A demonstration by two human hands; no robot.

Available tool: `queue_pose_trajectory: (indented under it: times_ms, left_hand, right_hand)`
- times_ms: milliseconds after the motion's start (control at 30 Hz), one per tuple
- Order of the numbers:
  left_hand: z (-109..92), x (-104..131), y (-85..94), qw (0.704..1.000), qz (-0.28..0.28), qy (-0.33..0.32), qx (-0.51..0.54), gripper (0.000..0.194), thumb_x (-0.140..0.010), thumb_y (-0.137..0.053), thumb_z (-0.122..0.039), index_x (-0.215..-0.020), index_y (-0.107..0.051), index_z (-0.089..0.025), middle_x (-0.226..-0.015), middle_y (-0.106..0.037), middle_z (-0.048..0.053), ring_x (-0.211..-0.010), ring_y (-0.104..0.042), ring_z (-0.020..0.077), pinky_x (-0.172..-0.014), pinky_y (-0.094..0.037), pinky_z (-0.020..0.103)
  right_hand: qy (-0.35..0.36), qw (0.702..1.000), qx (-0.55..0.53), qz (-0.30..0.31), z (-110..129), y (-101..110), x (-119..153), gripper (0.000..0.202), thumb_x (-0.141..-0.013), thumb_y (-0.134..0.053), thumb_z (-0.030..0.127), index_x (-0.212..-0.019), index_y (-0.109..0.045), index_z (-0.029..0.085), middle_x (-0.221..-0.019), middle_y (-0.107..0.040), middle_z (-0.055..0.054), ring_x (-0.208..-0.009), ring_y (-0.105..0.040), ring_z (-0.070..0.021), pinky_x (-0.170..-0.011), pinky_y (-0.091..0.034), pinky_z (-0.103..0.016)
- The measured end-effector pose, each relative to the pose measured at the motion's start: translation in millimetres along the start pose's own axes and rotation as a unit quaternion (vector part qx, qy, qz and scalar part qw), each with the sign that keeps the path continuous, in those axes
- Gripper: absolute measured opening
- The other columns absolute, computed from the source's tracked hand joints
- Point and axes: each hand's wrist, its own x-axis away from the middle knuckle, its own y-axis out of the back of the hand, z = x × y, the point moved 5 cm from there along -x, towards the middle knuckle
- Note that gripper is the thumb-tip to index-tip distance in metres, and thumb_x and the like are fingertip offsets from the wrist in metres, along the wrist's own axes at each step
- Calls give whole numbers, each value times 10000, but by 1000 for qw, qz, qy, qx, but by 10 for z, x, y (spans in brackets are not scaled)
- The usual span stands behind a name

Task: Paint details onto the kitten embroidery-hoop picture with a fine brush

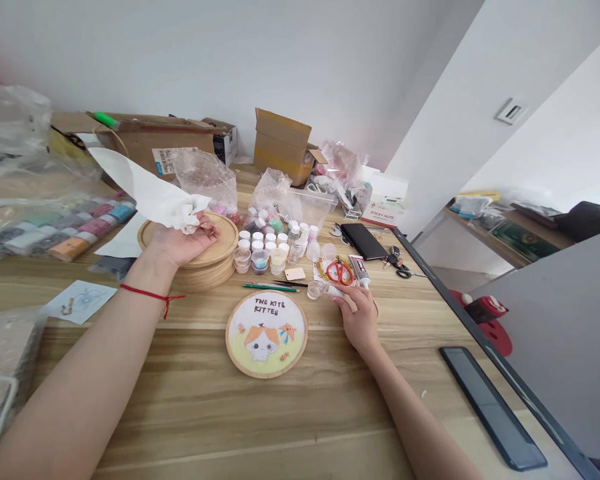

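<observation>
My left hand [189,241] is raised over a stack of round wooden hoops [200,272], palm turned up and fingers curled. A crumpled white tissue [180,210] is gripped in it, the loose part spreading up to the left. My right hand [359,318] rests low on the table, fingers closed around a small clear plastic container [316,291] lying on its side; the fingers hide part of it. Between the hands lies a round wooden hoop picture [267,335] with a cat and lettering. Behind it are a green pencil [270,288] and red-handled scissors [340,272].
Small white-capped pots [260,257] stand behind the picture. A glue tube [360,270], a black wallet [364,240] and keys [393,253] lie to the right. A phone [493,407] is near the right edge. Cardboard boxes [280,147] and plastic bags line the wall.
</observation>
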Motion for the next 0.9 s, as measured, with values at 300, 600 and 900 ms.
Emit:
queue_pose_trajectory:
  times_ms: [300, 600, 900]
  left_hand:
    - [-6, 5, -3, 1000, -8, -4, 10, 384, -999, -196, -262, -676, -390, -190, -551, -451, 1, -478, -405, 136, -512, -453, 290]
    - [-1, 18, -11, 1000, -19, -5, 23, 365, -992, -238, -235, -673, -411, -191, -556, -454, 4, -481, -409, 139, -504, -429, 287]
    - [0, 14, 0, 1000, -21, -8, 22, 370, -999, -212, -239, -679, -394, -194, -562, -450, 0, -477, -415, 135, -510, -428, 282]
  right_hand:
    - [3, 1000, 2, 0, -6, -3, -2, 238, -873, -581, 365, -993, -751, 249, -979, -747, -78, -971, -621, -275, -903, -500, -467]
    - [8, 1000, 2, 2, 4, -2, -4, 242, -881, -569, 347, -1012, -748, 252, -979, -755, -67, -969, -615, -277, -926, -486, -471]
    - [7, 1000, 5, 4, 22, 4, -5, 240, -885, -580, 361, -1009, -748, 244, -978, -757, -66, -972, -609, -277, -922, -485, -465]
